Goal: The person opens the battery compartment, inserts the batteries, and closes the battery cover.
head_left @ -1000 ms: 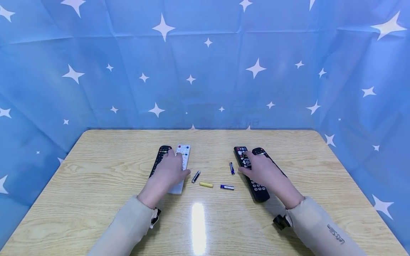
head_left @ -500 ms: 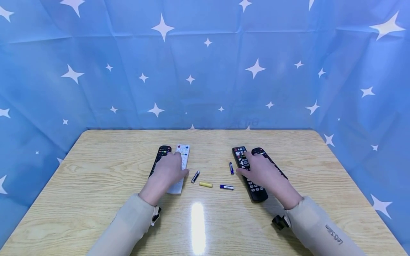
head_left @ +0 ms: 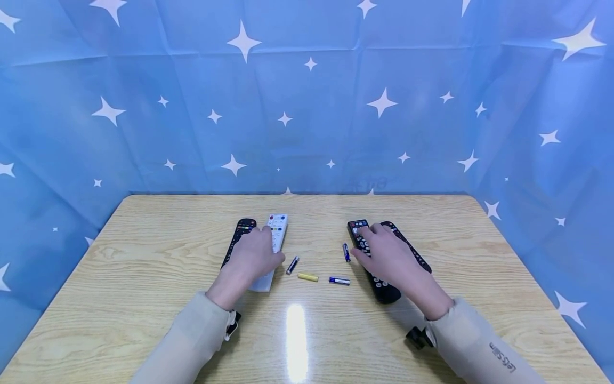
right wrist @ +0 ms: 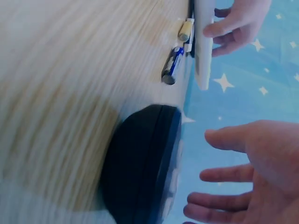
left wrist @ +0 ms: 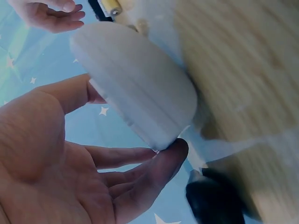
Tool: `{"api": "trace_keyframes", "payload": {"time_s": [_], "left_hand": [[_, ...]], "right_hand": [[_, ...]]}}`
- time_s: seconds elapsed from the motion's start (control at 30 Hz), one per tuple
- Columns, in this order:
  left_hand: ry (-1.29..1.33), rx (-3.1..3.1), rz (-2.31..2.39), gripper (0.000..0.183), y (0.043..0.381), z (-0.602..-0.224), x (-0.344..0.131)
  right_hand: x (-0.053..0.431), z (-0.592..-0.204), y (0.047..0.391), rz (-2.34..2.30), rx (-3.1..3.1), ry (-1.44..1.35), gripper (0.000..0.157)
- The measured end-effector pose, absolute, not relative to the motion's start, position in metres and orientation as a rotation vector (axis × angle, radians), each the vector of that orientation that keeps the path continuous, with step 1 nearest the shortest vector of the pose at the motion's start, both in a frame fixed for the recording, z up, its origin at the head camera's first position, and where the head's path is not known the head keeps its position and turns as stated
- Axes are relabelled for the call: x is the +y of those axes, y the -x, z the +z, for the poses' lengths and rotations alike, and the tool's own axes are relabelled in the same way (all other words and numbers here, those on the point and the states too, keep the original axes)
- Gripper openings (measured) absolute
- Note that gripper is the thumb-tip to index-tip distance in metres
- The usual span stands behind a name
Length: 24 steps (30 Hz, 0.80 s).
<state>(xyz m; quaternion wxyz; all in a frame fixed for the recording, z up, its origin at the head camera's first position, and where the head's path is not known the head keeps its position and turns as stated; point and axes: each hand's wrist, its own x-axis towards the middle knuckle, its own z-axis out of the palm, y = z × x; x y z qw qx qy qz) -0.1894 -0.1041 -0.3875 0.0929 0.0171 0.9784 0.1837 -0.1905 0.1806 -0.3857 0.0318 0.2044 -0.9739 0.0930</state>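
Observation:
In the head view my left hand point(head_left: 251, 253) holds a white remote control point(head_left: 279, 224) at the left of the table's middle. The left wrist view shows thumb and fingers on opposite edges of this white remote point(left wrist: 135, 79), its underside tipped off the wood. Close on its left lies a black remote point(head_left: 246, 224), partly hidden by the hand. My right hand point(head_left: 390, 253) is above another black remote point(head_left: 386, 292). In the right wrist view its extended fingers stand apart from that remote point(right wrist: 138, 163). A further black remote point(head_left: 422, 258) lies slanted just beyond the right hand.
Between the hands lie several batteries: a dark one point(head_left: 292, 265), a yellow one point(head_left: 308, 277) and two blue ones, one lying crosswise point(head_left: 339, 280) and one nearer the right hand point(head_left: 346, 252). A blue star-printed curtain point(head_left: 307, 133) hangs behind the wooden table point(head_left: 153, 229).
The white remote's far end has swung slightly right and lifted with the left hand. My right hand has come off the inner black remote, which shifted a little left earlier.

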Motion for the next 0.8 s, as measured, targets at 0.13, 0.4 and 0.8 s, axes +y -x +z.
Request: {"api": "trace_keyframes", "payload": {"time_s": [0.13, 0.4, 0.8], "left_hand": [[-0.072, 2.882, 0.641, 0.073, 0.188, -0.383, -0.105], [-0.108, 2.785, 0.955, 0.069, 0.185, -0.373, -0.106], [-0.178, 2.648, 1.310, 0.064, 0.185, -0.366, -0.104]], "right_hand": [[0.175, -0.385, 0.188, 0.339, -2.985, -0.673, 0.047], [0.168, -0.383, 0.184, 0.385, -2.961, -0.743, 0.044], [0.154, -0.374, 0.172, 0.511, -2.915, -0.929, 0.038]]}}
